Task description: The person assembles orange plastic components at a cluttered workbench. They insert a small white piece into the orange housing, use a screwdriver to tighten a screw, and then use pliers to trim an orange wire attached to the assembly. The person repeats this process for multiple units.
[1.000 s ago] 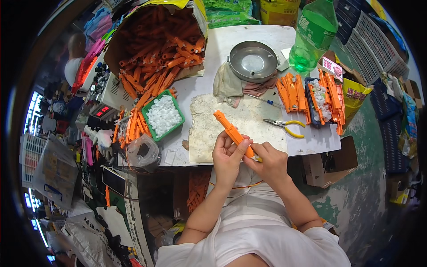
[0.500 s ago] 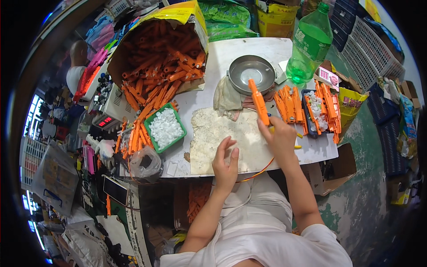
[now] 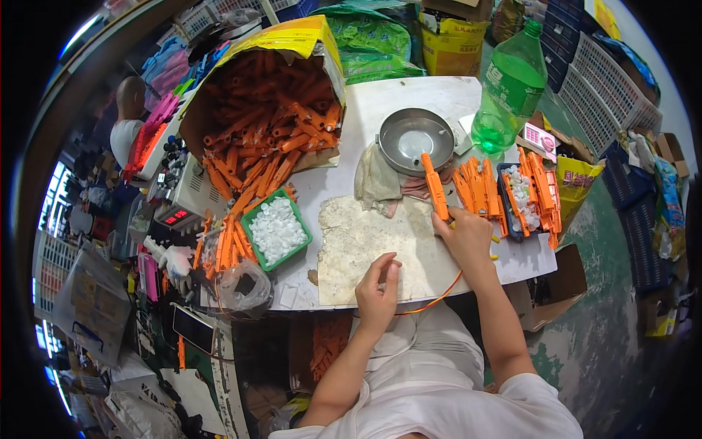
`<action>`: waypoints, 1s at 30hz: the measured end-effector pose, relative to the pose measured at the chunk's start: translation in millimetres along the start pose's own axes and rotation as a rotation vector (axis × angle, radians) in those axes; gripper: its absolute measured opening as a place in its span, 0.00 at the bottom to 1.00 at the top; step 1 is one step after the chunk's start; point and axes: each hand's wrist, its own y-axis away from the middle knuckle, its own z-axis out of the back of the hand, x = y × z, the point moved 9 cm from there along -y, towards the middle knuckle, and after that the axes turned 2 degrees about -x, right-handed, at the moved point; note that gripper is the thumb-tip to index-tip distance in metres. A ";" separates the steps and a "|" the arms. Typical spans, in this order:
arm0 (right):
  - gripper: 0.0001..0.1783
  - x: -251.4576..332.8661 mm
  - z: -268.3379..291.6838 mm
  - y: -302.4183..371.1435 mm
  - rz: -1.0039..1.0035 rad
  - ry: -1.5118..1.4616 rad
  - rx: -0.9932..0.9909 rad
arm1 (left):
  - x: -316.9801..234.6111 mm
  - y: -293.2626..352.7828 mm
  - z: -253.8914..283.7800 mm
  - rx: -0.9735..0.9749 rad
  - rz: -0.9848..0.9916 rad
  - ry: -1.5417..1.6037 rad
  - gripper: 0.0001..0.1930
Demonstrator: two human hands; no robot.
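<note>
My right hand (image 3: pixel 466 238) grips a long orange plastic piece (image 3: pixel 436 192) by its near end, its far end pointing away from me. The piece is beside the row of similar orange pieces (image 3: pixel 479 189) on the table's right. Over the front of a worn, pale board (image 3: pixel 351 234) is my left hand (image 3: pixel 377 294), fingers bent, thumb apart, with nothing visible in it. Behind the board stands a round metal bowl (image 3: pixel 390 155) beside a crumpled cloth (image 3: pixel 373 183). A green tray (image 3: pixel 294 255) of small white pieces (image 3: pixel 275 228) sits left of the board.
A large carton (image 3: pixel 285 35) spills orange pieces at the back left. A green bottle (image 3: pixel 509 91) stands at the back right, near a dark tray (image 3: pixel 518 233) with white bits and orange pieces. A red-yellow wire (image 3: pixel 439 296) crosses the front edge. Another person (image 3: pixel 129 117) sits far left.
My right hand has lowered the orange piece slightly to the right, toward the row of orange pieces. The left hand's fingers have curled in a little. The whole view has shifted slightly.
</note>
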 end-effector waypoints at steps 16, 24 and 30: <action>0.20 -0.3 1.9 -0.2 -0.028 -0.024 0.021 | -1.0 1.8 -1.0 0.015 -0.004 -0.018 0.10; 0.18 -1.7 9.5 -2.9 -0.067 -0.130 -0.026 | -1.0 0.8 -1.5 0.006 -0.033 0.000 0.10; 0.12 50.9 27.7 12.5 0.004 -0.628 0.058 | -4.9 2.9 0.6 -0.001 -0.059 -0.014 0.10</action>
